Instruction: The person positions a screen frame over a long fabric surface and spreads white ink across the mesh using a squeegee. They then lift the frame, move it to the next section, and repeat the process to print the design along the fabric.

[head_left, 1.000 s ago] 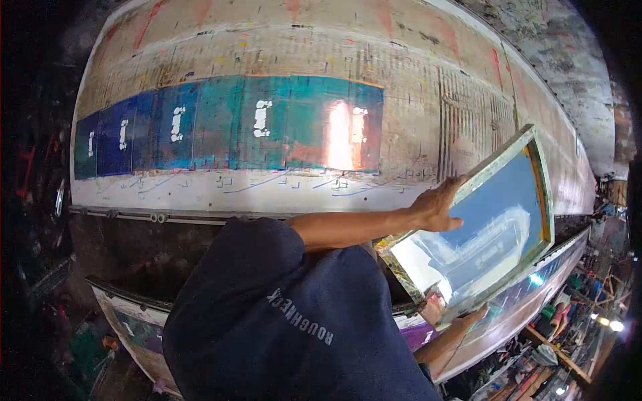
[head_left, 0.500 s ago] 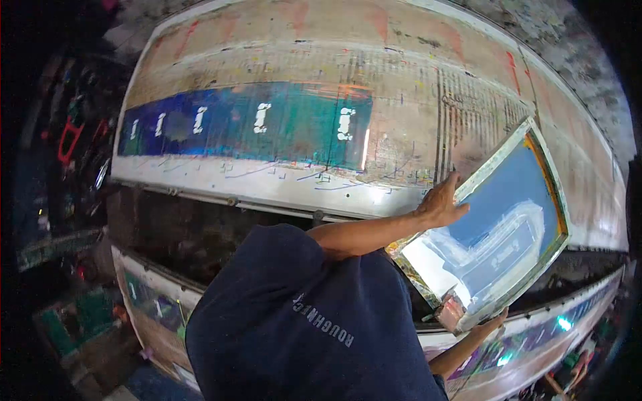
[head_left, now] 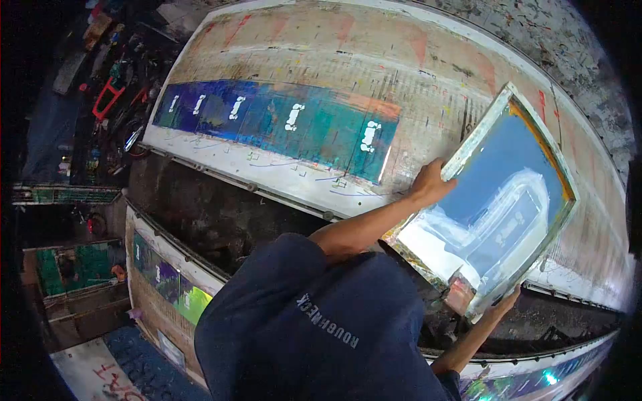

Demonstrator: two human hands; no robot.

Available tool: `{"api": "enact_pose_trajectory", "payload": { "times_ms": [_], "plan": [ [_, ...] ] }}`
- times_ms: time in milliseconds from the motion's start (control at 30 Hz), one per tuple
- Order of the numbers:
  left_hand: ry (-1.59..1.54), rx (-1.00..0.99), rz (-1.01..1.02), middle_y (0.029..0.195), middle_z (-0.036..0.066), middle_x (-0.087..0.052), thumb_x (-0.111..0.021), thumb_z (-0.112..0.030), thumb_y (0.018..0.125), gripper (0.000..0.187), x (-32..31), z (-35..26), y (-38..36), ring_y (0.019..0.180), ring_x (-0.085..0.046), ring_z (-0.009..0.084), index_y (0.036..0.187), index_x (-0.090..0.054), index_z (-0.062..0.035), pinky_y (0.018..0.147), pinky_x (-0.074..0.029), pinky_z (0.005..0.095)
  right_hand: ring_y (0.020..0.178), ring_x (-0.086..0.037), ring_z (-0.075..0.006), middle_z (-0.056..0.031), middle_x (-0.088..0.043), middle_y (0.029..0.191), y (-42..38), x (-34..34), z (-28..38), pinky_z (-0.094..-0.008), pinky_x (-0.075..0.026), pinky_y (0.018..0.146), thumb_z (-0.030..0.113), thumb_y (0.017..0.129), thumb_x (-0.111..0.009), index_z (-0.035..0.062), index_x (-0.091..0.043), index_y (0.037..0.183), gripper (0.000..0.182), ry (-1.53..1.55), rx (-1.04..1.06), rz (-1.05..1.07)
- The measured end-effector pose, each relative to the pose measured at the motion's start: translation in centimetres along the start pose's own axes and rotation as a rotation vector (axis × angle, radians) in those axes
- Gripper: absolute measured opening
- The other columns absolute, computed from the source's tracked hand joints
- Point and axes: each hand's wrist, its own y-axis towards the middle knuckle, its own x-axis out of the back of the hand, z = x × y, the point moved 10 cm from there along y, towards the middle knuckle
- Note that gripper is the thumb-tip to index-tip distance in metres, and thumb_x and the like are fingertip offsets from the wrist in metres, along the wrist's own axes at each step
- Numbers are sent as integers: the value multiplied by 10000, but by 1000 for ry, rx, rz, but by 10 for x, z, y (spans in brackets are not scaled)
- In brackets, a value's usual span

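A framed printing screen (head_left: pixel 487 177) with blue mesh and a whitish L-shaped area is held tilted at the right. My left hand (head_left: pixel 433 183) grips its upper left edge, fingers over the frame. Down at the lower right edge, my right hand (head_left: pixel 506 304) holds the frame, its fingers partly hidden behind it. A pinkish squeegee-like block (head_left: pixel 460 294) lies in the screen's lower corner. Beyond the screen, the long table (head_left: pixel 267 63) carries a row of blue to teal panels (head_left: pixel 267 123) with white printed marks.
Behind me runs a second long table (head_left: pixel 150 297) with purple and green panels. A dark gap (head_left: pixel 194 194) lies between both tables. At the far left are a red frame-like object (head_left: pixel 108 99) and clutter. Lettered boards (head_left: pixel 110 374) stand at the lower left.
The view has turned, so the tables appear shifted and tilted. The screen shows slightly higher in view, still in both hands, and the right hand appears higher too.
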Motion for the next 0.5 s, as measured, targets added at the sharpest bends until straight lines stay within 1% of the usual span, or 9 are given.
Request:
{"api": "enact_pose_trajectory", "payload": {
  "times_ms": [100,133,233,267,333,367,433,467,500],
  "plan": [
    [-24,-31,-14,1048,247,-732,-804,-285,805,510,0,-7,14,991,-723,360,1171,-656,38,860,-564,424,1389,-448,-342,-156,-437,1548,-5,3,5,-503,-367,1140,549,989,-505,58,-423,1549,749,0,-74,-105],
    [-40,-38,-17,1048,247,-732,-804,-285,805,510,-3,-8,17,991,-723,360,1171,-656,38,860,-564,424,1389,-448,-342,-156,-437,1548,-7,1,12,-503,-367,1140,549,989,-505,58,-423,1549,749,-7,-57,-104],
    [-21,-36,9,1044,239,-736,-808,-281,800,512,-11,-6,31,993,-724,357,1171,-657,38,859,-566,421,1315,-490,-352,-213,-491,1443,-13,-10,34,-495,-398,1112,551,994,-450,7,-433,1501,744,-13,-5,-92],
    [-48,-53,24,1041,237,-736,-810,-277,796,509,-14,-5,32,993,-724,354,1165,-659,38,862,-566,418,1315,-490,-352,-213,-491,1443,-16,-14,39,-495,-398,1112,551,994,-450,7,-433,1501,744,-18,2,-93],
    [-79,-62,45,1038,235,-737,-812,-274,792,506,-21,0,37,993,-724,352,1160,-661,38,865,-566,416,1317,-492,-344,-193,-497,1449,-25,-9,51,-502,-408,1105,523,973,-519,27,-452,1491,721,-117,9,-198],
    [-101,-64,30,1044,238,-736,-811,-268,790,505,-21,3,38,993,-724,350,1163,-662,38,868,-565,414,1317,-492,-344,-193,-497,1449,-24,-8,53,-502,-408,1105,523,973,-519,27,-452,1491,721,-126,7,-202],
    [-127,-50,22,1049,241,-736,-811,-263,789,504,-12,-3,39,992,-724,348,1166,-662,38,871,-564,413,1312,-498,-346,-189,-526,1421,-25,-12,60,-501,-428,1088,507,942,-593,27,-446,1501,751,26,-65,-194],
    [-135,-26,37,1054,251,-729,-796,-271,792,496,-8,-2,38,987,-719,376,1151,-650,38,862,-561,447,1312,-498,-346,-189,-526,1421,-25,-16,66,-501,-428,1088,507,942,-593,27,-446,1501,751,14,-71,-197],
    [-144,2,52,1059,261,-722,-781,-279,794,489,-4,-2,38,981,-713,405,1137,-637,38,853,-558,481,1341,-481,-345,-183,-488,1475,-29,-24,73,-506,-407,1107,524,949,-578,46,-455,1510,747,17,-171,-273]
  ]
}}
